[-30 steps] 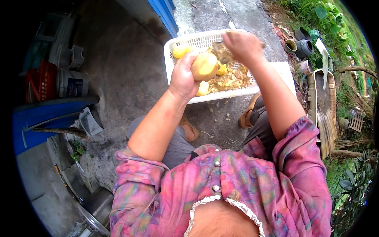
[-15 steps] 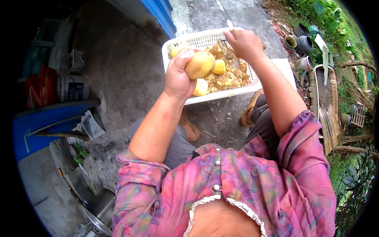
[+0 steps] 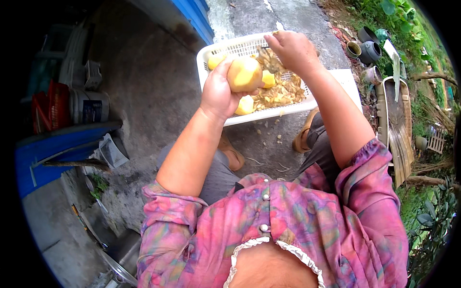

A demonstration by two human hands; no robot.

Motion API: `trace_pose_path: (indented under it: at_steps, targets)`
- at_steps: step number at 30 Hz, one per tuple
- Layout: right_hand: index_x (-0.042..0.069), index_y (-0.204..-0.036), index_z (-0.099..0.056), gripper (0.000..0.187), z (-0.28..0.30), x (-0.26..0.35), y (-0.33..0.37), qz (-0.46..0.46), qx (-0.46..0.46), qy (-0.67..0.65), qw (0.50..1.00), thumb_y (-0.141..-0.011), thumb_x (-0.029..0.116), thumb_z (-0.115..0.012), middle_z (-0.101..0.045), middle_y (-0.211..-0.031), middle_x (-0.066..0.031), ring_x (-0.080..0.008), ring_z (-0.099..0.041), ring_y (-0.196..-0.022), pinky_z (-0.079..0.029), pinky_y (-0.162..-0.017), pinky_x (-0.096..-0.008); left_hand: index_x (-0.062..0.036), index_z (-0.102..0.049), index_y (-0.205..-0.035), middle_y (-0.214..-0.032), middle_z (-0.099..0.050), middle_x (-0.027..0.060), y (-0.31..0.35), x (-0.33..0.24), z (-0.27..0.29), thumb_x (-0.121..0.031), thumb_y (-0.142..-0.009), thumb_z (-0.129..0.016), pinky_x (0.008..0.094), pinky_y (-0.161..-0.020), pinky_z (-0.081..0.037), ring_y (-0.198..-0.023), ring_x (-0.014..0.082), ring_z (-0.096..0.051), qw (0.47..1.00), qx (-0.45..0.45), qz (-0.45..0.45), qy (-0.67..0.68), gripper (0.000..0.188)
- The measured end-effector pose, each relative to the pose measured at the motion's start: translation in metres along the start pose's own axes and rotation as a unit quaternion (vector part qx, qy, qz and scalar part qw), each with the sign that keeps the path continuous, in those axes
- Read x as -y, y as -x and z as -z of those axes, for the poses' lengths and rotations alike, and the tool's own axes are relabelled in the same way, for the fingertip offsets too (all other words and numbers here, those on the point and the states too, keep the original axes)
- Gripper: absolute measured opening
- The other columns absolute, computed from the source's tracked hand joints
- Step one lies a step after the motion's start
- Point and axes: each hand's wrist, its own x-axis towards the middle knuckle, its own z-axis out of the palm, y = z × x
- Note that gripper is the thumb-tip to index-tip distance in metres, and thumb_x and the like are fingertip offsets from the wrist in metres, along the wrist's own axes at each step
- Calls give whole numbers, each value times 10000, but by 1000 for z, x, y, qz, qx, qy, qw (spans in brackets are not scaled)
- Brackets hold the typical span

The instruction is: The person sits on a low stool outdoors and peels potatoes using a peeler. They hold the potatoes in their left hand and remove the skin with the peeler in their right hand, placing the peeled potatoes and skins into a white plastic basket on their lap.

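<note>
In my left hand (image 3: 218,96) I hold a large, partly peeled potato (image 3: 245,74), with bright yellow flesh and some brown skin near its edges. My right hand (image 3: 296,54) is closed beyond it to the right, around what looks like a peeler, mostly hidden by the fingers. Under both hands sits a white plastic basket (image 3: 269,115) with slotted sides. Inside it lie a heap of potato peelings (image 3: 283,93) and peeled yellow potatoes, one (image 3: 245,105) at the near left, another (image 3: 216,61) at the far left and one (image 3: 268,79) in the middle.
My shoes (image 3: 233,157) stand on the concrete just this side of the basket. A blue door edge (image 3: 194,19) rises at the far left. Red crates (image 3: 56,108) and a white bucket (image 3: 91,106) are at left; pots (image 3: 370,54) and a long trough (image 3: 396,125) line the right.
My left hand has turned the potato, so more bright flesh faces up. My right hand has shifted slightly left and away from me. The basket stays nearly in place.
</note>
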Motion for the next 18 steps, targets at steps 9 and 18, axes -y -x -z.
trace_pose_path:
  at_steps: [9,18]
  targets:
    - [157,-644,-599,266,-17,26,22,230,-147,135,952,-874,285,-560,-634,-583,-36,-190,-637,-542,-496,-490,-328,-58,-496,-1176,-968,-641,124,2,6,-1,-348,-985,-356,331,-522,-530,-788,228,-659,998,-57,23,-32,374]
    - [95,-725,-633,387,-11,3,-1,49,-47,30,997,-934,385,-484,-652,-642,-106,-287,-660,-614,-536,-584,-401,11,-502,-1150,-916,-637,189,3,-1,3,-353,-965,-384,320,-452,-485,-619,304,-633,999,-21,36,25,425]
